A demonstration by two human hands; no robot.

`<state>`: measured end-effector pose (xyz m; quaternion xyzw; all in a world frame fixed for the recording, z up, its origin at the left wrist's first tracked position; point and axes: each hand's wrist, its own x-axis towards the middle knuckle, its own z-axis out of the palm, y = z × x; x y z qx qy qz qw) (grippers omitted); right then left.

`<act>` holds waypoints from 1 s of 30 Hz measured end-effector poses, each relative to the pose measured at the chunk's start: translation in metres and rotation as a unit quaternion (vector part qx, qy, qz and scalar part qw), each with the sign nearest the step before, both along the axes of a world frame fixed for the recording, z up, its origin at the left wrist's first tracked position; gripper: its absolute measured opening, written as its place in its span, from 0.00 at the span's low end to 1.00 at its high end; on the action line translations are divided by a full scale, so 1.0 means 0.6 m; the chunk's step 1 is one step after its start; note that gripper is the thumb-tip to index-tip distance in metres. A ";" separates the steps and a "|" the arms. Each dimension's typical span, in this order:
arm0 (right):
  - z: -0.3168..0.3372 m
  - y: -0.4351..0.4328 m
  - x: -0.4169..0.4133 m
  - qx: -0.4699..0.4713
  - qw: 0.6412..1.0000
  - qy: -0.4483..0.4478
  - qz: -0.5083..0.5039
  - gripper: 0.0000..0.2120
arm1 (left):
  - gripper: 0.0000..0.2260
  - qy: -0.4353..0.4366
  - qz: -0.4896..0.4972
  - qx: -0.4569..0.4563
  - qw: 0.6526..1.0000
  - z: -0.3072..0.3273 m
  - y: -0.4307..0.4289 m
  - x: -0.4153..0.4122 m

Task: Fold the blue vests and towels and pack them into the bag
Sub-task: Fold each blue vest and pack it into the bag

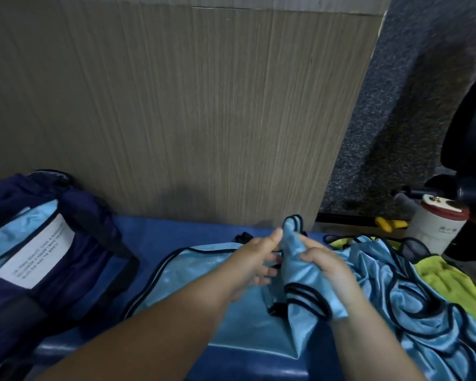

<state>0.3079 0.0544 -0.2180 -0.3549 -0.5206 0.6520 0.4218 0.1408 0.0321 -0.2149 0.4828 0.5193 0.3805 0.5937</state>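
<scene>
Your bunched vest is glossy, smooth blue cloth with matt black edging, like the pile at right. The towel there is fluffy yellow-green cloth. The bag at left is matt navy fabric; the far panel, matt wood grain.

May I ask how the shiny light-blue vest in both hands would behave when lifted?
Probably floppy: the shiny light-blue vest droops from the right hand. Its sheen suggests slipperiness. Likely light: the left hand merely pinches it.

Single head-worn wide-angle view, faces forward and down, close above blue bench; wooden panel straight ahead, carpeted floor at right.
</scene>
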 end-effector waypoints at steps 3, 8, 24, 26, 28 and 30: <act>-0.007 -0.037 -0.055 0.002 0.999 0.015 0.049 0.19 | 0.24 -0.029 0.003 -0.033 0.999 0.003 0.003 -0.013; -0.019 -0.042 -0.088 -0.009 0.997 0.025 0.069 0.29 | 0.06 -0.028 0.135 -0.040 0.990 -0.006 0.012 -0.056; -0.081 -0.042 -0.110 0.215 0.833 -0.502 0.088 0.35 | 0.11 0.035 0.211 -0.120 0.969 -0.037 -0.021 -0.263; -0.081 -0.048 -0.114 0.226 0.818 -0.518 0.106 0.39 | 0.14 0.097 0.192 -0.101 0.971 -0.055 -0.022 -0.280; -0.086 -0.050 -0.116 0.236 0.801 -0.536 0.122 0.41 | 0.14 0.149 0.184 -0.075 0.969 -0.069 -0.026 -0.292; -0.091 -0.049 -0.117 0.247 0.792 -0.544 0.124 0.42 | 0.16 0.229 0.187 -0.036 0.955 -0.077 -0.031 -0.299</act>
